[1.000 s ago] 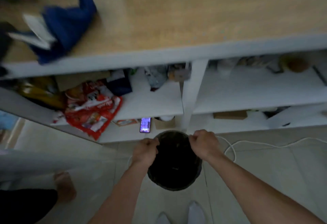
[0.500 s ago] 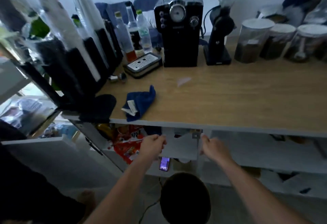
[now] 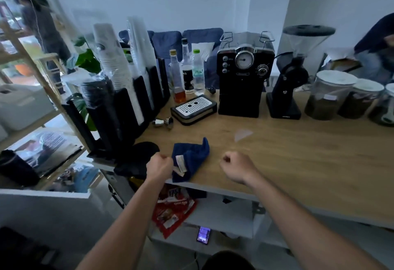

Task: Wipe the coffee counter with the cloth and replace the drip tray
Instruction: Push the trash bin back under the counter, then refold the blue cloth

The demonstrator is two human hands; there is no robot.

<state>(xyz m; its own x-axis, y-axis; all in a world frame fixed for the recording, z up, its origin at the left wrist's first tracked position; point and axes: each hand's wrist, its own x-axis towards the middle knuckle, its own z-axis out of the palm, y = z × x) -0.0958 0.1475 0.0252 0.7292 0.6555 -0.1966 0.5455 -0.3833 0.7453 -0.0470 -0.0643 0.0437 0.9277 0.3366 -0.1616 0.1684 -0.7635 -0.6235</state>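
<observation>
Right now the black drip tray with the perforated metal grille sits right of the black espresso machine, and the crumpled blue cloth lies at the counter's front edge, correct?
No: the head view shows the black drip tray left of the black espresso machine. The crumpled blue cloth is at the front edge.

There's not much of this person to look at, only two arms. The left forearm (image 3: 128, 216) and the right forearm (image 3: 309, 216) are both bare, uncovered right down to the frame's edge (anything worn higher up is out of sight). They're lean and bare at the wrists. The left hand (image 3: 160, 166) and right hand (image 3: 236, 168) are bare too, and slightly blurred.
</observation>
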